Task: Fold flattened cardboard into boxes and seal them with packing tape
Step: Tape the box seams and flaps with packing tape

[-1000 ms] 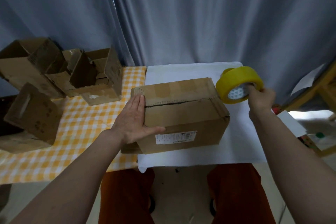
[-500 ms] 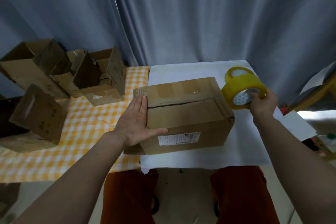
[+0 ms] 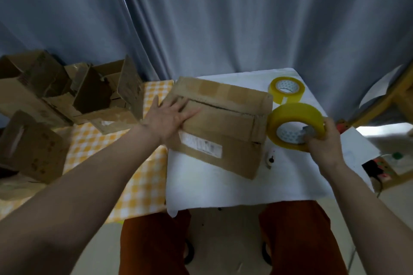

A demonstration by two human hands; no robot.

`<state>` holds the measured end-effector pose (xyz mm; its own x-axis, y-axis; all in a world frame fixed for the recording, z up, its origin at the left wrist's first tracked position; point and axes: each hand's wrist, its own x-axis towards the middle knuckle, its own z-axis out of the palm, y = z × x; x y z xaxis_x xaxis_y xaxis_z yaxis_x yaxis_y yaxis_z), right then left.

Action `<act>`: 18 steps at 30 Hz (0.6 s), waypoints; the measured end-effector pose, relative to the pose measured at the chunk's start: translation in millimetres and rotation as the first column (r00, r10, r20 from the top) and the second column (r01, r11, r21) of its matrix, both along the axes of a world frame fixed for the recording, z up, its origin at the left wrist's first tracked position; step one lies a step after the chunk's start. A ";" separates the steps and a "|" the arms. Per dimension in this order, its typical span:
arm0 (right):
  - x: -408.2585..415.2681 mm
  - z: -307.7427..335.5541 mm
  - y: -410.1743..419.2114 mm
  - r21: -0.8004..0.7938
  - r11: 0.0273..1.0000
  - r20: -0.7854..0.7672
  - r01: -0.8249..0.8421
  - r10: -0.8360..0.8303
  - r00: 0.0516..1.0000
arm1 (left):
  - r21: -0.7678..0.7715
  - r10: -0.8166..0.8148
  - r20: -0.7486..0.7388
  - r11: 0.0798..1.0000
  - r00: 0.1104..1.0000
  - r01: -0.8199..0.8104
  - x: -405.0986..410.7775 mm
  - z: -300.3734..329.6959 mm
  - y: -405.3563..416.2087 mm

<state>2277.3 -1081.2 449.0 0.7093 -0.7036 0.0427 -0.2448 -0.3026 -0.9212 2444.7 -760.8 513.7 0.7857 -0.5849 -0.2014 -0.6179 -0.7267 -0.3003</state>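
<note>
A folded cardboard box (image 3: 225,127) with a white label on its front lies on the white-covered table (image 3: 223,187), its top flaps closed along a dark seam. My left hand (image 3: 166,118) lies flat with straight fingers on the box's left end, pressing the flaps down. My right hand (image 3: 324,140) grips a yellow roll of packing tape (image 3: 295,126) just off the box's right end, fingers through its core. A second yellow tape roll (image 3: 286,89) rests on the table behind it.
Several open and flattened cardboard boxes (image 3: 67,100) are piled on the yellow checked cloth (image 3: 138,190) at the left. A small white object (image 3: 270,159) lies by the box's right corner. Grey curtains hang behind. A wooden frame and papers (image 3: 384,96) stand at the right.
The box has turned, its right end now nearer me. My left hand slid further onto the top flaps. My right hand brought the tape roll down beside the box's right end.
</note>
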 end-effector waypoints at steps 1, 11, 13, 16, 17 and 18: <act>-5.9 -0.9 5.4 -0.028 0.999 -0.023 -0.039 0.038 0.999 | -0.047 0.082 0.035 0.996 0.996 -0.081 3.1 3.0 -9.5; -31.3 19.4 49.1 0.050 0.928 -0.158 -0.370 0.373 0.914 | -0.279 -0.079 -0.083 0.959 0.993 0.053 -70.0 -25.1 -69.2; -33.4 24.3 59.8 0.125 0.879 -0.161 -0.459 0.475 0.865 | -0.272 -0.126 -0.041 0.956 0.991 0.111 -61.8 -23.8 -56.4; -34.7 28.4 84.0 0.276 0.760 -0.072 -0.588 0.626 0.776 | -0.214 -0.103 -0.006 0.972 0.995 0.099 -48.1 -17.2 -31.2; -33.6 28.0 92.6 0.292 0.727 -0.055 -0.622 0.662 0.748 | -0.250 -0.037 -0.004 0.968 0.999 0.035 -46.3 -17.0 -22.9; -31.8 27.0 101.5 0.294 0.707 -0.046 -0.643 0.683 0.729 | -0.331 0.063 -0.032 0.941 0.998 -0.070 -46.8 -17.2 -15.5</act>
<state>2245.5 -979.7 476.0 0.9797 -0.0208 -0.1992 -0.1990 -0.2106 -0.9571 2397.9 -776.3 496.5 0.8229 -0.5678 -0.0214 -0.5682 -0.8226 -0.0233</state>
